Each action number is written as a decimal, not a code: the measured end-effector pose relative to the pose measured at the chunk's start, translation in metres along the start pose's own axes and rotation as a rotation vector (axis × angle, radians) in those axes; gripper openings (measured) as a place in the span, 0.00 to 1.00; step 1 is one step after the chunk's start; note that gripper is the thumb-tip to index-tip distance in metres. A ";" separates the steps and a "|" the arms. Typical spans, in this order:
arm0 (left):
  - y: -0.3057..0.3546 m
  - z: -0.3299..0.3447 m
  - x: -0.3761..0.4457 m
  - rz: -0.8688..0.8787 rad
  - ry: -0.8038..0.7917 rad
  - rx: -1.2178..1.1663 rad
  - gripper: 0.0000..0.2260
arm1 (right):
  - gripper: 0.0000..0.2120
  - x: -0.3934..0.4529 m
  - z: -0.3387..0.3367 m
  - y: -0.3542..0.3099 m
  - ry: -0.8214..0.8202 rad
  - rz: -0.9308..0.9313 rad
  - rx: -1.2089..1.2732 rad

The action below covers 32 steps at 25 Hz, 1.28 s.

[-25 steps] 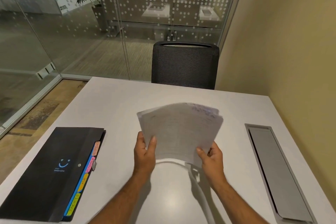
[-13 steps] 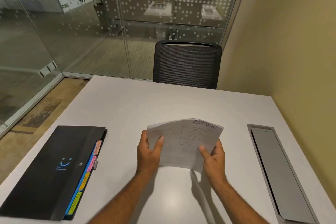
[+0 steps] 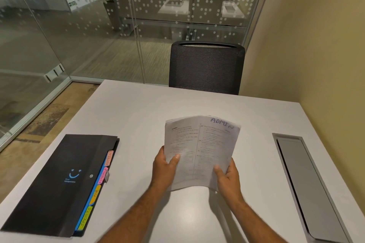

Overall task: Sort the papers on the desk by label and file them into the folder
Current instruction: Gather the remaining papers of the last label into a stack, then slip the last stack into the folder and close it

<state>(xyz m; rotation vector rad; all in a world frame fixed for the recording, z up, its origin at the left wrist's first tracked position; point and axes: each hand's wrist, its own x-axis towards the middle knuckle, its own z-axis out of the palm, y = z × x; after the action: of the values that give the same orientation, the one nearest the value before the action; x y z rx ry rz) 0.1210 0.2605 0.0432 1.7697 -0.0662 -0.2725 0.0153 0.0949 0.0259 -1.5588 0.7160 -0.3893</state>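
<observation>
I hold a stack of printed papers (image 3: 203, 144) up above the white desk (image 3: 138, 116); the top sheet has "ADMIN" handwritten at its upper right. My left hand (image 3: 164, 169) grips the stack's lower left edge, thumb on top. My right hand (image 3: 227, 175) grips the lower right edge the same way. A black expanding folder (image 3: 59, 183) lies closed on the desk to the left, with coloured tabs along its right side reading ADMIN, FINANCE, HR and SPORTS.
A grey cable tray lid (image 3: 308, 185) is set into the desk at the right. A black mesh chair (image 3: 205, 67) stands at the far edge. Glass walls lie behind and to the left, and a yellow wall is close on the right.
The stack was blurred in motion a second ago, dropped lower, and now stands raised and steady with the ADMIN sheet facing me. Both hands keep their grip.
</observation>
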 end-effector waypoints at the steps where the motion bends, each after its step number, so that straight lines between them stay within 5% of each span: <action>1: 0.002 -0.003 0.001 -0.011 0.010 0.005 0.13 | 0.17 0.002 0.002 -0.001 -0.009 -0.001 -0.017; 10: 0.005 -0.089 0.040 -0.220 0.118 0.096 0.11 | 0.18 0.000 0.065 -0.034 -0.336 0.349 0.045; 14: -0.026 -0.168 0.048 -0.218 0.273 0.578 0.09 | 0.20 -0.003 0.103 -0.032 -0.362 0.504 0.039; 19: -0.060 -0.225 0.028 -0.351 0.128 1.041 0.28 | 0.18 -0.013 0.138 -0.031 -0.405 0.562 -0.097; 23: -0.077 -0.242 0.021 -0.431 0.010 1.122 0.40 | 0.18 -0.019 0.163 -0.030 -0.460 0.541 -0.146; 28: -0.062 -0.248 0.021 -0.346 0.000 1.108 0.20 | 0.18 -0.021 0.175 -0.034 -0.498 0.534 -0.143; 32: -0.059 -0.279 0.032 -0.323 -0.014 1.001 0.17 | 0.16 -0.015 0.178 -0.040 -0.515 0.537 -0.197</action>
<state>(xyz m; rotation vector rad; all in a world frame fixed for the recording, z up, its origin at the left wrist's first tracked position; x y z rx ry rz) 0.2072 0.5340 0.0343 2.7788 0.0945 -0.5460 0.1248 0.2403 0.0449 -1.4880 0.7408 0.4784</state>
